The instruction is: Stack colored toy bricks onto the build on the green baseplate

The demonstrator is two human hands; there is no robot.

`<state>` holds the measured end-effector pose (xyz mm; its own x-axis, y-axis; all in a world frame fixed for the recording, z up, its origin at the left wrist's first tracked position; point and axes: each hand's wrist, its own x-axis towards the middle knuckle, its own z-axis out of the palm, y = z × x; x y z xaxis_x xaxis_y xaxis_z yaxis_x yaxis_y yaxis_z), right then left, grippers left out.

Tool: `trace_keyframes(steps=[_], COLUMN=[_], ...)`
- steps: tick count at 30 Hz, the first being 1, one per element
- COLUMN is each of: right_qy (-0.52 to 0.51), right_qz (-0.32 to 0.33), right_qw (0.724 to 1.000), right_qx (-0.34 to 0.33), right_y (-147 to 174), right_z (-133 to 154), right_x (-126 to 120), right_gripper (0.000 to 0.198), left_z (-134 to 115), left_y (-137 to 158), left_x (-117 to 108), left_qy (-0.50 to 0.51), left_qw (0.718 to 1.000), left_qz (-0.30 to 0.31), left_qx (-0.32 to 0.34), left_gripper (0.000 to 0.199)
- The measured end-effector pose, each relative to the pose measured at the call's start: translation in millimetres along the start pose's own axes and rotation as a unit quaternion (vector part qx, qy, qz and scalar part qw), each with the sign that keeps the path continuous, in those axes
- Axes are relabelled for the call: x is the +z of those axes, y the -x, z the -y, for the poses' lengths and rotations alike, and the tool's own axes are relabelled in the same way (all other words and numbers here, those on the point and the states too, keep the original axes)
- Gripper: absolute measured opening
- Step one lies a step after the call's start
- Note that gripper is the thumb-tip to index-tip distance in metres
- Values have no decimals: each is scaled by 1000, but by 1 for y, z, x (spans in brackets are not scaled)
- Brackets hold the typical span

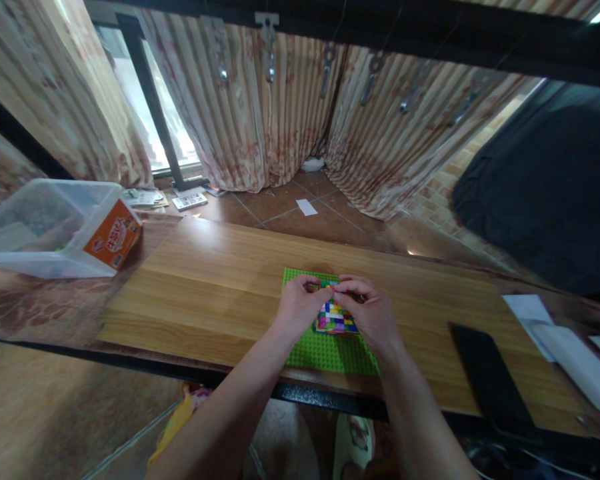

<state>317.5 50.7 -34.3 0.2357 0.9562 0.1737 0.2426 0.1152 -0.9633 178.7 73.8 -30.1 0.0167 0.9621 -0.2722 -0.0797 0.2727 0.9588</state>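
A green studded baseplate lies at the front edge of the wooden board. On it stands a block of many-coloured toy bricks, partly covered by my fingers. My left hand bends over the left side of the bricks, its thumb and fingers closed near the top. From the right, my right hand reaches in with its fingertips pinched at the same spot. The two sets of fingertips nearly meet there. A tiny reddish piece seems to show between them, too small to make out.
A clear plastic bin with an orange label stands at the left. A black flat object lies at the board's right, beside a white object and paper. Above runs a dark bar with hanging metal clips. Curtains hang behind.
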Motion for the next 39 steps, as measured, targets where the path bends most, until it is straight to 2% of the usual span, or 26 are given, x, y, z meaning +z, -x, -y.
trace_keyframes(steps=[9, 22, 28, 33, 35, 39], right_qy=[-8, -4, 27, 104, 143, 203], right_qz=[-5, -2, -7, -23, -49, -75], right_qw=[1000, 1000, 999, 993, 985, 962], right_qx=[1, -4, -19, -58, -87, -166], right_y=[0, 1, 2, 5, 8, 17], right_z=[2, 0, -2, 7, 16, 39], right_x=[2, 2, 2, 1, 0, 4], right_gripper=[7, 10, 12, 14, 13, 14], left_z=[-1, -3, -1, -13, -20, -32], left_y=[-4, -3, 1, 10, 12, 13], left_x=[3, 3, 2, -5, -11, -20], left_qy=[-77, -88, -6, 92, 175, 346], left_qw=[997, 996, 1000, 995, 980, 923], left_qz=[-12, -26, -11, 22, 47, 68], left_qx=[4, 3, 3, -30, -78, -156], left_gripper=[18, 20, 21, 14, 17, 25])
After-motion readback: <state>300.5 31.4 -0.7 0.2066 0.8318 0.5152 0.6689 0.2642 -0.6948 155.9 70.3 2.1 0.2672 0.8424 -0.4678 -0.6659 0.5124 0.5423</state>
